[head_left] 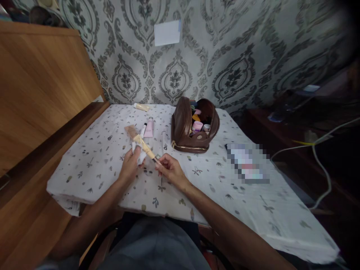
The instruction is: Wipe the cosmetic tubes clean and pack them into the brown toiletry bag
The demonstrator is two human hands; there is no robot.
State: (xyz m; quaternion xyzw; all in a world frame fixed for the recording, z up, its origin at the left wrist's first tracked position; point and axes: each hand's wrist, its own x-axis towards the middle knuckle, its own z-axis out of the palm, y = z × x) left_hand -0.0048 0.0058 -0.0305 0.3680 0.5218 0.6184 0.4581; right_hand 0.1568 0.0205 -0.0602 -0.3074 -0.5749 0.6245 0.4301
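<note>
The left hand (131,161) is angling up and inward, its fingers clamping a crumpled white cloth (140,153) against a slim yellow tube (146,147). The right hand (170,170) is reaching in from four o'clock of the tube, palm inward, thumb and fingertips pinching its dark end. The tube is slanting from ten to four o'clock; an open brown leather bag (184,129) is standing at its two o'clock.
</note>
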